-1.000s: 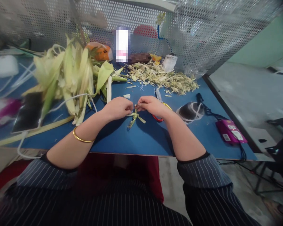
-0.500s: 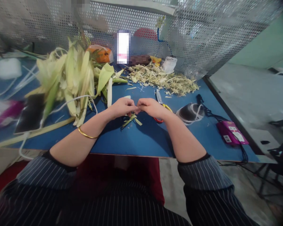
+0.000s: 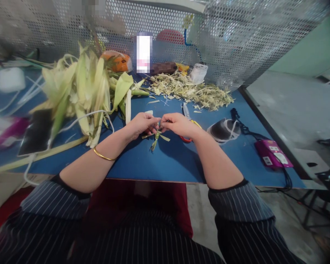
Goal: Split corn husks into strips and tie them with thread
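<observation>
My left hand [image 3: 143, 124] is closed in a pinch at the top of a small bundle of knotted green corn-husk strips [image 3: 157, 136]. The bundle dangles below the fingertips, its loose ends spread to the sides and down. Right beside it, my right hand [image 3: 176, 123] is closed with thumb and forefinger pressed together; what lies between them is too small to make out. Just behind the right wrist lie scissors [image 3: 186, 110] with red and yellow handles, partly covered by it. A pale scrap of husk [image 3: 149, 112] shows behind the left hand.
Large corn husks [image 3: 84, 88] are heaped at the left, near a dark phone [image 3: 35, 132] and a white cable. Shredded husk [image 3: 192, 90] is piled at the back. To the right are a dark roll wrapped in white tape [image 3: 224, 131] and a purple power strip [image 3: 273, 154].
My fingertips have parted slightly. The knotted husk bundle, mostly hidden under my hands before, now hangs lower and shows more fully. The view has shifted a little.
</observation>
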Demonstrator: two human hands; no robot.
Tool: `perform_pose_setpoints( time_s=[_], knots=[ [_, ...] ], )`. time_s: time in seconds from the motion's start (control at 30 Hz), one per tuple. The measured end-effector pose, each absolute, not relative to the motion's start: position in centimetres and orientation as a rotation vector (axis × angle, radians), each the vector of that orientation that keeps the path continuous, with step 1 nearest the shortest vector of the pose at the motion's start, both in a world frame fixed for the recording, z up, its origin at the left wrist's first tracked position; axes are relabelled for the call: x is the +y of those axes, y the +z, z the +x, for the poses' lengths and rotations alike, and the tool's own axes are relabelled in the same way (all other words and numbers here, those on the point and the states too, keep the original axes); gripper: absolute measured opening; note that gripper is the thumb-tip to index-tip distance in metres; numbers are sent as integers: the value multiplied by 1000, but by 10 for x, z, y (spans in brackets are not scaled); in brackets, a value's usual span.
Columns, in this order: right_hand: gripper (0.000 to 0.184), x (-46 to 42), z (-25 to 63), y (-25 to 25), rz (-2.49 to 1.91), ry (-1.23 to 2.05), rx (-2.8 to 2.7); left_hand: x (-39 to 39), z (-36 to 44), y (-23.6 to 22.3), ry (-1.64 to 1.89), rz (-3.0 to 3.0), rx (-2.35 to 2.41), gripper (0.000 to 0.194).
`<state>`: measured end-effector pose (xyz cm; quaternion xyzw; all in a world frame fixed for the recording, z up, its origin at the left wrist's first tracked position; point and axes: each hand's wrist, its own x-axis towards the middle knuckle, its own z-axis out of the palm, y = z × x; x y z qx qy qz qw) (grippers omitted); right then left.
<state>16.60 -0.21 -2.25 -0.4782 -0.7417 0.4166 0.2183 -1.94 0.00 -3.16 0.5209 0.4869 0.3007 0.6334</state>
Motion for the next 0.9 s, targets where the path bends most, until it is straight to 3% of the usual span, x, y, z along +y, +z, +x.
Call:
perform_pose_setpoints(
  time_s=[0.17, 0.5, 0.6, 0.7, 0.9],
  knots=[
    [15, -4, 166, -17, -1390, 1106, -2047, 3, -24, -33, 651, 1157, 1058, 12],
    [7, -9, 155, -12, -1311, 1330, -1602, -1, -21, -37, 665, 1340, 1083, 9],
    [17, -4, 161, -14, -1246, 1210, -1461, -1, -19, -35, 648, 1360, 1094, 13],
    [19, 3, 171, -18, -1366, 1082, -1656, 0, -20, -34, 633, 1350, 1079, 11],
    [5, 4, 171, -27, -1427, 954, -2129, 1, -22, -33, 612, 1336, 1065, 8]
  ],
)
